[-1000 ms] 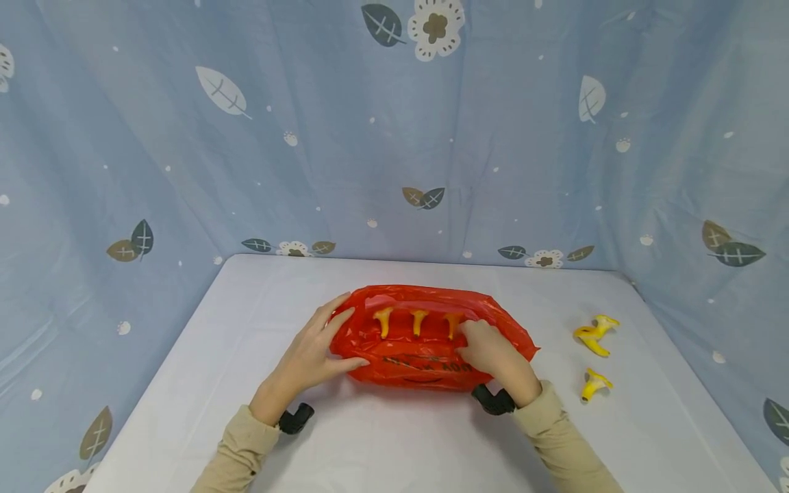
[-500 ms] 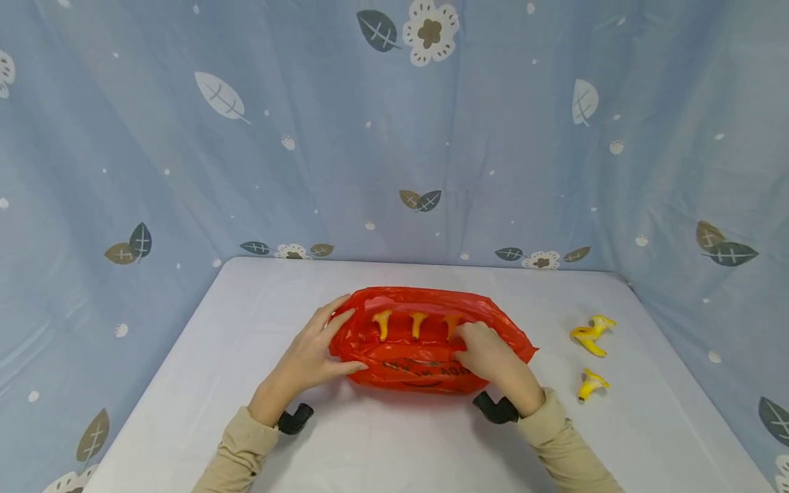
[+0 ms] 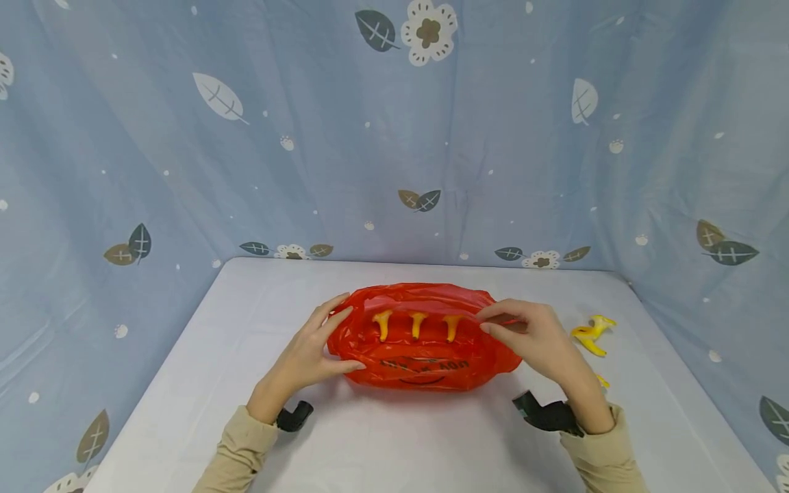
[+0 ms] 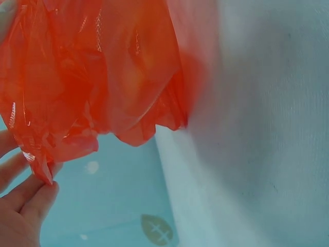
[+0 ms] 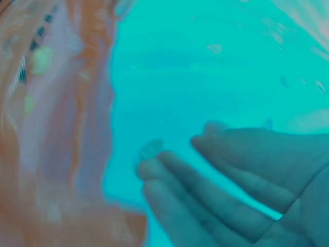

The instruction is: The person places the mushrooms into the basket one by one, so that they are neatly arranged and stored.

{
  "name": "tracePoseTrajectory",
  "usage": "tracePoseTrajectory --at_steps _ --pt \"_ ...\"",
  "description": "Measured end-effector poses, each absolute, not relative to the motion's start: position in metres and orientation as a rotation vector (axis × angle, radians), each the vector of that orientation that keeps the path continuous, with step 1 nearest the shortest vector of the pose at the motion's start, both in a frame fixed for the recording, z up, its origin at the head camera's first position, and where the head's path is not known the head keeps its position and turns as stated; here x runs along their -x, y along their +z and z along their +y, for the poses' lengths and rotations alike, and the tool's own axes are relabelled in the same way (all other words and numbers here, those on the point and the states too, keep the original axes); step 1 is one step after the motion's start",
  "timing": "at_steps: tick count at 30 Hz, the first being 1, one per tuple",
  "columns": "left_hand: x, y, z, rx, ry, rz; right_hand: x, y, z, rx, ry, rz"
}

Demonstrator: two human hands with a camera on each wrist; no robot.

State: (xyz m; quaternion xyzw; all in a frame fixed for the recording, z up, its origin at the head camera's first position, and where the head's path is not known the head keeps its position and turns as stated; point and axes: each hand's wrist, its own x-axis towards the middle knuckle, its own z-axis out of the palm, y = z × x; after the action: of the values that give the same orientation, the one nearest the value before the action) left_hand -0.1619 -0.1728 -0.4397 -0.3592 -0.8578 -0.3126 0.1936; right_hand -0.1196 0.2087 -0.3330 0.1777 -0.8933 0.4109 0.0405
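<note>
Three yellow pieces (image 3: 417, 322) inside one red bag (image 3: 474, 366); two hands (image 3: 303, 349) (image 3: 542, 342).

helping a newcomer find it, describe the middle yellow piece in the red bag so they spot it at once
On the white table, find the red bag. Three yellow pieces form a row across it. Yours is the middle piece, the only one in that row with a yellow neighbour on each side.
</note>
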Motion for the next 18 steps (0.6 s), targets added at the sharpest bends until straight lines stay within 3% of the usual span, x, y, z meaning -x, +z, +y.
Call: tracePoseTrajectory --at_steps 9,18 --pt "0.159 -0.437 -0.174 1.004 -0.898 -2.422 0.113 -0.336 0.286 -0.422 1.390 -2.512" --pt "0.161 -0.436 -0.173 1.023 -0.875 -2.396 0.106 -0.388 0.358 -0.188 1.478 -2.486"
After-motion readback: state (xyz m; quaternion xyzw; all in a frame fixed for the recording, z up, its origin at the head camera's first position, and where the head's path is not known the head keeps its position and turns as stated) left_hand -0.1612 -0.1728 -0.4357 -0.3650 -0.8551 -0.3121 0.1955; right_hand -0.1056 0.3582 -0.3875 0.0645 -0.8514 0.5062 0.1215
